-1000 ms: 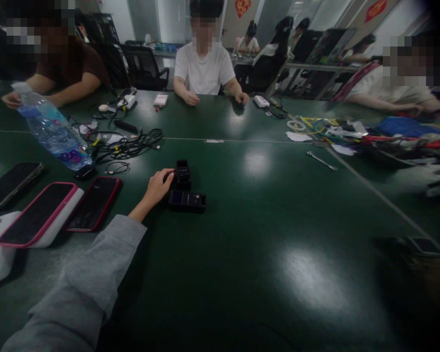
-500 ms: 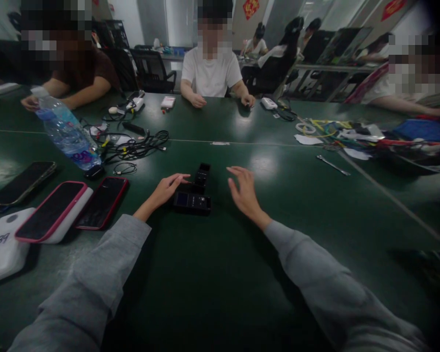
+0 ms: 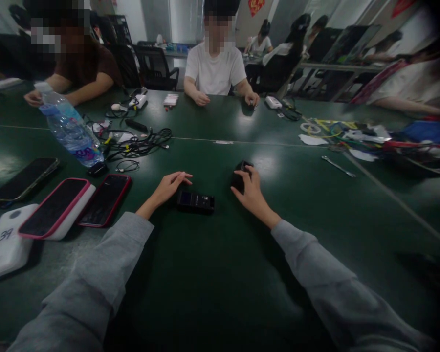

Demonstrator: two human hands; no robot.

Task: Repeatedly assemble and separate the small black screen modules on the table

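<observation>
A black handheld device [image 3: 196, 201] with a small screen and buttons lies flat on the dark green table, in front of me. Just behind its left end is my left hand [image 3: 170, 187], empty, its fingers loosely stretched out. My right hand [image 3: 250, 189] has its thumb and fingers around a second small black device [image 3: 238, 178], to the right of the first. The fingers cover much of that second device, so its front is hidden.
To the left lie a red-edged phone [image 3: 106, 200], a pink-edged phone [image 3: 55, 208], a white box [image 3: 7, 244] and water bottles [image 3: 71, 132]. Tangled black cables [image 3: 143, 146] lie beyond. A wrench [image 3: 338, 166] rests at right. A person in white [image 3: 216, 71] sits opposite.
The second black device, earlier behind the first between my hands, is now further right in my right hand. My right hand has closed around it; my left hand has barely moved.
</observation>
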